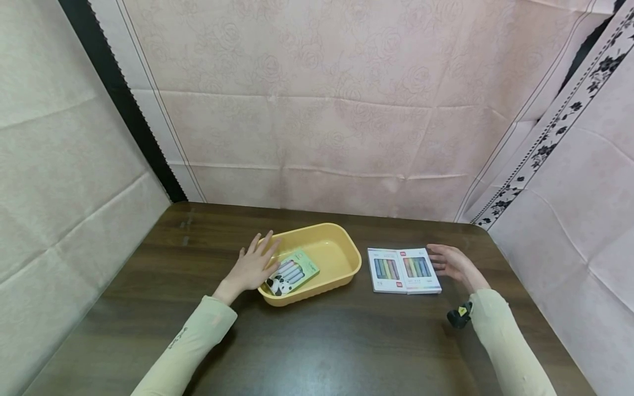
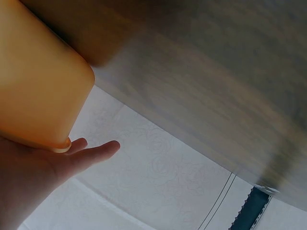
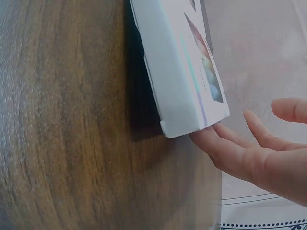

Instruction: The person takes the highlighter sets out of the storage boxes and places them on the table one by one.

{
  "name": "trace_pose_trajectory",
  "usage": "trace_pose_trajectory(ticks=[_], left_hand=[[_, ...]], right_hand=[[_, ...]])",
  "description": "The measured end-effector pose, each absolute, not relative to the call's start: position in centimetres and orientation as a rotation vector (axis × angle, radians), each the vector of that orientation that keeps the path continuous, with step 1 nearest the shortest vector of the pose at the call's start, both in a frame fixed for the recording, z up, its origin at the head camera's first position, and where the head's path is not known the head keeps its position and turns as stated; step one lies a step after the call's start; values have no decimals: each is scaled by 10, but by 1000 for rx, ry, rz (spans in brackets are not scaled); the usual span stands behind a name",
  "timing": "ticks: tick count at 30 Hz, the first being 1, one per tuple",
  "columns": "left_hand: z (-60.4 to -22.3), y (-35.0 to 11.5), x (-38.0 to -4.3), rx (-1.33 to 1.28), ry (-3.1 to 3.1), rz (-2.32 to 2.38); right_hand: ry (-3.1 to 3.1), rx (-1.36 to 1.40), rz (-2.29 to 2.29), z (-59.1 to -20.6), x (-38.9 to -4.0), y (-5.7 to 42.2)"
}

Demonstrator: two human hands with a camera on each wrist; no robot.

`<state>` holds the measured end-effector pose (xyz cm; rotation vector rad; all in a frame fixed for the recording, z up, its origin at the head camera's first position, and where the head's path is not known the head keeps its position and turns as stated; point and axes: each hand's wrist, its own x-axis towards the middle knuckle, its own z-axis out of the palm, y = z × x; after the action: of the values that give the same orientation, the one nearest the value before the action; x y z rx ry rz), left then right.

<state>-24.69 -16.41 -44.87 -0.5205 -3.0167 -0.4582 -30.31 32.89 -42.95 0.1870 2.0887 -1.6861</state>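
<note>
At the left of the worktop [image 1: 317,352], a yellow tray [image 1: 339,250] is reached by the left hand [image 1: 252,268]; its fingers are spread wide over the tray's left end, and nothing is gripped. Inside, toward that same end, a green box [image 1: 294,272] with coloured sticks pictured on it is held by the tray; whether it is touched by the fingertips cannot be told. Just right of the tray, a white package [image 1: 403,270] is laid flat; whether it is 1 box or 2 side by side cannot be made out. Its right end is touched by the fingertips of the right hand [image 1: 455,265], whose fingers are loosely extended, not closed round it. The step in hand is judged to be positioning at both items; next, a firmer grip or a steady push would be called for.
</note>
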Motion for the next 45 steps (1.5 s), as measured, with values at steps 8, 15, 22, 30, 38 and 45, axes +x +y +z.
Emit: trace_pose_trajectory(ticks=[8,15,22,30,38,45], left_hand=[[-447,-164,-246,-517,-3008,-468],[-447,-164,-245,-518,-3004,-472],[-448,-164,-245,-526,-3004,-476],[-448,-164,-246,-517,-3017,-477],[-448,-164,-246,-520,-3009,-467],[-447,-164,-245,-521,-3004,-473]], right_hand=[[2113,166,-1664,-428,-301,328],[2157,145,-1619,-428,-300,328],[2184,153,-1598,-429,-301,331],[2187,166,-1594,-430,-302,332],[2166,165,-1605,-429,-300,332],[2139,172,-1632,-427,-299,333]])
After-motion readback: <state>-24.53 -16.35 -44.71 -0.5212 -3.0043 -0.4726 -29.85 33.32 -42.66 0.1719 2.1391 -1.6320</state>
